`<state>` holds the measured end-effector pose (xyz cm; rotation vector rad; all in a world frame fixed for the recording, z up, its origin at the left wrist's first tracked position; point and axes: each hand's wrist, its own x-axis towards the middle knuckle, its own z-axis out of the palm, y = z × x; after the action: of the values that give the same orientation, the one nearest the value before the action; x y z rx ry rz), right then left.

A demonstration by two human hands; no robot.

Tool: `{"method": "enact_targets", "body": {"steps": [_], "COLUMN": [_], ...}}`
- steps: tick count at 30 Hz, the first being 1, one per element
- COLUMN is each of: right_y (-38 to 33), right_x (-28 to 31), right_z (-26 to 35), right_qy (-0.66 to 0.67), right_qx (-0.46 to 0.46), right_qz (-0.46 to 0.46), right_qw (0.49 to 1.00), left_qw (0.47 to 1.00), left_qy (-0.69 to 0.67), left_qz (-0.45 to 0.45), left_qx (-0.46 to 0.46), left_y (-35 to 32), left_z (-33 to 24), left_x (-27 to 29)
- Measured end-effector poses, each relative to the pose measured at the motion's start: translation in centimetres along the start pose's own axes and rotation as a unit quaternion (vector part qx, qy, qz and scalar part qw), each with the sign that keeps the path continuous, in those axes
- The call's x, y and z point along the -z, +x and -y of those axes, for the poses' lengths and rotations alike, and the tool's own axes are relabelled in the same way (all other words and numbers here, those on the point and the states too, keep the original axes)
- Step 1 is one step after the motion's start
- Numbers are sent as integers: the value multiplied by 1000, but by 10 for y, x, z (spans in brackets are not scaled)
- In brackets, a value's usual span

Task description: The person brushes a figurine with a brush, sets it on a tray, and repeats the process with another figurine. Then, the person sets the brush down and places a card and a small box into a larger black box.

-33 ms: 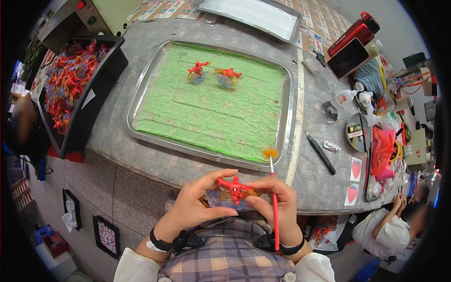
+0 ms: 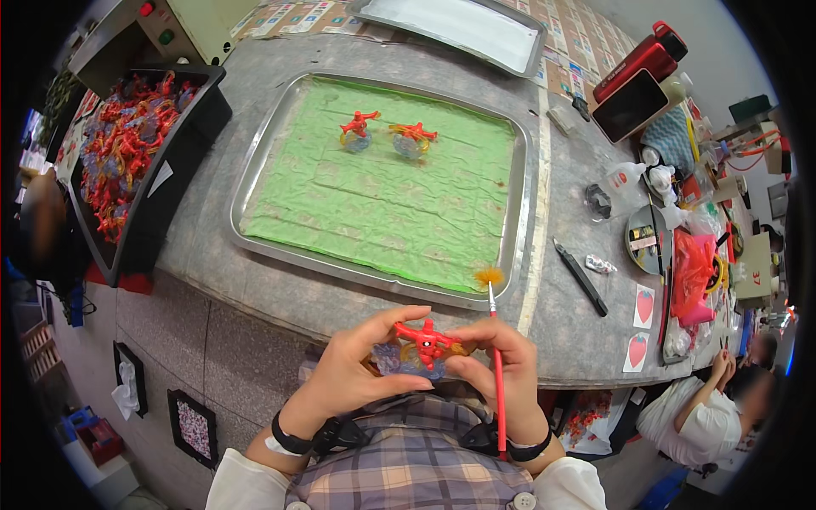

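Observation:
Just in front of my apron, both hands hold a small red figurine [image 2: 427, 342] with a pale blue translucent base and yellow-orange parts. My left hand [image 2: 344, 365] grips its left side, thumb underneath and forefinger at the red outstretched arm. My right hand [image 2: 501, 357] pinches the other side near the yellow-orange part. A red-handled paintbrush [image 2: 499, 387] also rests in that hand, its fluffy orange bristles pointing away over the near right corner of a metal tray [image 2: 239, 223]. On the tray's green lining [image 2: 357, 212] stand two similar figurines [image 2: 356, 132], apart from each other.
At the left, a black bin [image 2: 212, 89] is heaped with red figurines. A craft knife [image 2: 580, 276], two strawberry cards [image 2: 636, 352], a phone [image 2: 630, 105] and a red bottle [image 2: 639, 61] lie to the right. Another tray [image 2: 450, 30] is at the back. Another person [image 2: 693, 416] sits at far right.

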<state>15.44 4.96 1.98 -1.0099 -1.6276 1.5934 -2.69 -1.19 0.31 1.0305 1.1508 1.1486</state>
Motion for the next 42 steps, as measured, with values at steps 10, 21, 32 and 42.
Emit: {"method": "enact_targets", "body": {"steps": [10,21,32,42], "right_y": [1,4,15,25], "right_x": [-1,19,-9,-11], "right_z": [-16,-4,17,13], "right_qy": [-300,-174,-262,-261], "right_qx": [341,246,267,292], "right_qz": [-36,-92,108,83], "right_qw": [890,949,921,917], "left_qw": [1000,998,969,947], "left_qy": [16,39,214,275], "left_qz": [12,-46,-72,-77], "left_qx": [18,0,-100,-147], "left_y": [4,2,8,9], "left_z": [8,7,1,0], "left_x": [1,-1,-3,-6]}}
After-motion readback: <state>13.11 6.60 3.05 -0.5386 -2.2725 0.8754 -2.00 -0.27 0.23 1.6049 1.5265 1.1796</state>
